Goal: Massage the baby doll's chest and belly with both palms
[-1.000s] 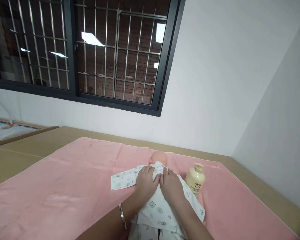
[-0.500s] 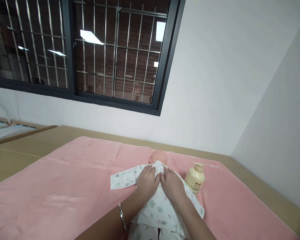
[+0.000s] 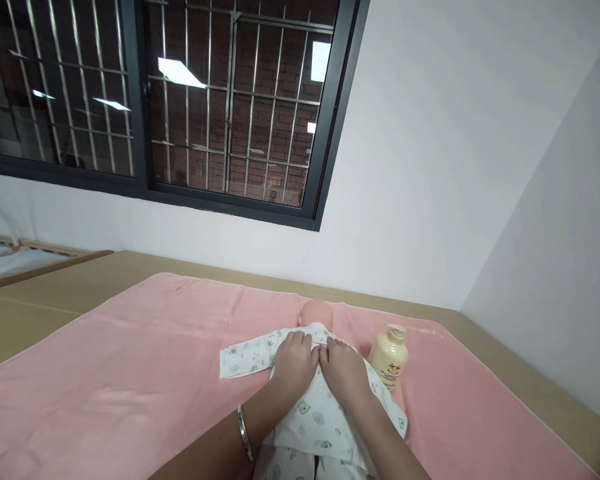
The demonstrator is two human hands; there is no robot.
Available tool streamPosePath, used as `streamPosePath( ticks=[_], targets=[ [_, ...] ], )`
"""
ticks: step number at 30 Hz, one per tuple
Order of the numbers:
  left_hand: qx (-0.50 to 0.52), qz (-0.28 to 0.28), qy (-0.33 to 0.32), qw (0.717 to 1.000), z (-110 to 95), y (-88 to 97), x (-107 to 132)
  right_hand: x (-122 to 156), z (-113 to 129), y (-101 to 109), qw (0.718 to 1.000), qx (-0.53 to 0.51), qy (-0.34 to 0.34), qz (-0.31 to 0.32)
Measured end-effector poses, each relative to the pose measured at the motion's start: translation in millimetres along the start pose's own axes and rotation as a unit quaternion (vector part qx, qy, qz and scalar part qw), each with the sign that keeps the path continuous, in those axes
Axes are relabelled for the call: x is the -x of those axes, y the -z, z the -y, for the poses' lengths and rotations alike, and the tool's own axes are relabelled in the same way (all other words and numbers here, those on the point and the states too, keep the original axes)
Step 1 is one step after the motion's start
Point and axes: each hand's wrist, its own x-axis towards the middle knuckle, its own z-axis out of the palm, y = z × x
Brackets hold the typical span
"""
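A bald doll (image 3: 317, 311) lies stretched out before me, its head toward the wall. It wears a white long-sleeved shirt (image 3: 314, 417) printed with small green animals, and matching trousers (image 3: 287, 463). My left hand (image 3: 295, 360) rests palm down on the shirt's upper part, fingers laid toward the collar. Beside it, my right hand (image 3: 344, 367) lies the same way, the thumbs almost touching. Both palms and whatever is under them are hidden. One sleeve (image 3: 245, 358) spreads out to the left. Just right of my right hand stands a yellow pump bottle (image 3: 390, 357).
A pink mat (image 3: 130, 373) spreads beneath the doll on a tan surface (image 3: 40, 297). White wall (image 3: 405, 167) rises behind it, with a dark-framed barred window (image 3: 235, 120) at upper left. A wooden-edged bed or bin (image 3: 20, 260) sits at far left.
My hands stay on the shirt in almost the same place. The whole view has shifted very slightly; the doll and bottle stand as before.
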Motion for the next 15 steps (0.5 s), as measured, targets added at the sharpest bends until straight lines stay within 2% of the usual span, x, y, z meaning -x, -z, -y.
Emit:
streamPosePath(
  ticks=[2, 5, 10, 15],
  targets=[
    [0.007, -0.008, -0.004, 1.000, 2, -1.3, 0, 1, 1, -2, 1.000, 0.001, -0.014, 0.000],
    [-0.003, -0.020, -0.014, 1.000, 5, -4.0, -3, -4, -8, -10, 0.999, -0.031, 0.013, -0.001],
    [-0.029, 0.023, -0.028, 0.999, 2, -1.2, -8, -9, -17, -13, 0.996, -0.052, 0.068, 0.005],
    [-0.036, 0.033, -0.025, 0.998, 0, 2.5, -7, 0, 2, -6, 1.000, -0.011, 0.019, -0.005]
  ],
)
